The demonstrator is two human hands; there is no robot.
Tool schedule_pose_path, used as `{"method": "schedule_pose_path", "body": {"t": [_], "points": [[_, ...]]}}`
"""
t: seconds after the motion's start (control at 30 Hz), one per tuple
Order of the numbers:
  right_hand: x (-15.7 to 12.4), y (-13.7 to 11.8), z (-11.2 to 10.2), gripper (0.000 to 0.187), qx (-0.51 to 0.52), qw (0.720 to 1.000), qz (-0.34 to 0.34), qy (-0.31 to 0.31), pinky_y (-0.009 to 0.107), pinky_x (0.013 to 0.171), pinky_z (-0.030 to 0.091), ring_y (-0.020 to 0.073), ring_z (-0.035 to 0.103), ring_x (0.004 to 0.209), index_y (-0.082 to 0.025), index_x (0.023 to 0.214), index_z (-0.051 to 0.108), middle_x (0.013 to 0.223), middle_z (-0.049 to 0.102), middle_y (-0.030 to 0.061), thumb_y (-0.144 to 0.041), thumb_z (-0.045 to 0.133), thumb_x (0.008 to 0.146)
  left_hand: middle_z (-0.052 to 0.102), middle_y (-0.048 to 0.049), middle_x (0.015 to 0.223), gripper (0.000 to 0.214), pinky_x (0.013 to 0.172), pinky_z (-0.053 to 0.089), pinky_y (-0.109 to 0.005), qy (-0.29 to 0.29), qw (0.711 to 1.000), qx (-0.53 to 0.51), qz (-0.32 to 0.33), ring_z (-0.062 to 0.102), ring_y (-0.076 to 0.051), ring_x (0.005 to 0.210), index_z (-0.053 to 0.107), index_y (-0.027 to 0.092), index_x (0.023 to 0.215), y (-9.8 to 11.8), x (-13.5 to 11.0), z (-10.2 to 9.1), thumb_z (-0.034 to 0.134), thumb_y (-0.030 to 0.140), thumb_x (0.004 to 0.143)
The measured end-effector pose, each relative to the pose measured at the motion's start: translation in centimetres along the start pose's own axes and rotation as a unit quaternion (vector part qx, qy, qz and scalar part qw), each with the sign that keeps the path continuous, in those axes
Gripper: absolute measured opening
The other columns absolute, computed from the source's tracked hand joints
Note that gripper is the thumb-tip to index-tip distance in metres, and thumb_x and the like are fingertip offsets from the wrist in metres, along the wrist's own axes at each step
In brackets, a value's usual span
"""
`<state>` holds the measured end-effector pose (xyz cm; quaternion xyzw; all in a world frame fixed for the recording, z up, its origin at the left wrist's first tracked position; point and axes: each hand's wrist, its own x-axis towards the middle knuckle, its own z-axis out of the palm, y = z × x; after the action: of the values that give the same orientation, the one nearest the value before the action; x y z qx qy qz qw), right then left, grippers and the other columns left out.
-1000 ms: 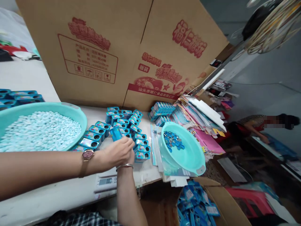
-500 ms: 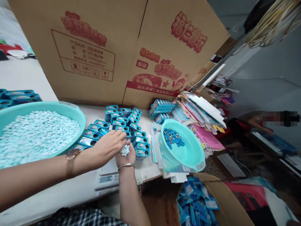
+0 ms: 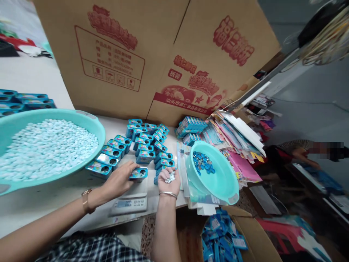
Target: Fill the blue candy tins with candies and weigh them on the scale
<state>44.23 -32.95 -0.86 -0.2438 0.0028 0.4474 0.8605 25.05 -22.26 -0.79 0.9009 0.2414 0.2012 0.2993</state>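
My left hand [image 3: 120,179] grips a small blue tin [image 3: 138,174] and holds it on a white digital scale [image 3: 131,202] at the table's front edge. My right hand [image 3: 169,180] is palm up just right of the tin, cupped round a few pale blue tablets [image 3: 170,177]. Rows of several more blue tins [image 3: 147,145] stand behind both hands. A large teal basin [image 3: 89,123] full of pale blue tablets sits to the left.
A smaller teal bowl [image 3: 220,182] with blue caps sits to the right, beside stacked printed cards [image 3: 234,134]. Big cardboard sheets [image 3: 152,54] stand behind. An open carton of blue packets [image 3: 223,236] is below the table edge. Another person bends at far right.
My left hand has set a blue tin on the scale. My right hand turned palm up and moved right, holding tablets. The camera view shifted slightly.
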Motion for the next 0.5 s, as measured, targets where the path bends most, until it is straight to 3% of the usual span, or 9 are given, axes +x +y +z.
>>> {"method": "schedule_pose_path", "body": {"t": [0.07,0.17,0.33,0.5], "points": [[-0.2,-0.6,0.2,0.016,0.003,1.000,-0.002,-0.015,0.015,0.040,0.032,0.0043,0.037,0.043,-0.019,0.072,0.054,0.059,0.046,-0.0077,-0.028,0.061,0.083,0.056,-0.0114,0.126,0.055,0.097,0.049,-0.043,0.028,1.000,-0.002,0.006,0.054,-0.028,0.117,0.046,0.020,0.132,0.3,-0.6,-0.6,0.063,0.022,0.079],[-0.6,-1.0,0.8,0.016,0.032,0.999,-0.004,0.006,0.015,0.037,0.033,0.0040,0.037,0.042,-0.018,0.072,0.054,0.059,0.046,-0.0074,-0.026,0.058,0.086,0.043,-0.0144,0.144,0.078,0.109,0.040,-0.050,0.102,0.995,-0.012,0.002,0.042,-0.031,0.133,0.026,0.022,0.147,1.0,-1.7,-3.3,0.067,0.035,0.082],[-0.5,-1.2,1.1,0.014,0.050,0.999,0.006,-0.002,0.013,0.034,0.031,0.0023,0.036,0.039,-0.017,0.073,0.054,0.060,0.048,-0.0075,-0.022,0.058,0.086,0.057,-0.0068,0.128,0.058,0.102,0.048,-0.046,0.195,0.976,-0.053,-0.074,0.056,-0.026,0.117,0.043,0.028,0.138,1.1,-4.4,-7.7,0.062,0.046,0.087],[0.1,-1.1,0.8,0.012,0.023,0.998,0.019,-0.058,0.012,0.036,0.032,0.0011,0.038,0.040,-0.018,0.077,0.052,0.063,0.053,-0.0077,-0.020,0.061,0.084,0.060,-0.0031,0.123,0.050,0.097,0.052,-0.045,0.211,0.967,-0.076,-0.117,0.061,-0.025,0.108,0.052,0.030,0.129,-0.3,-6.9,-8.1,0.061,0.053,0.085]]}}
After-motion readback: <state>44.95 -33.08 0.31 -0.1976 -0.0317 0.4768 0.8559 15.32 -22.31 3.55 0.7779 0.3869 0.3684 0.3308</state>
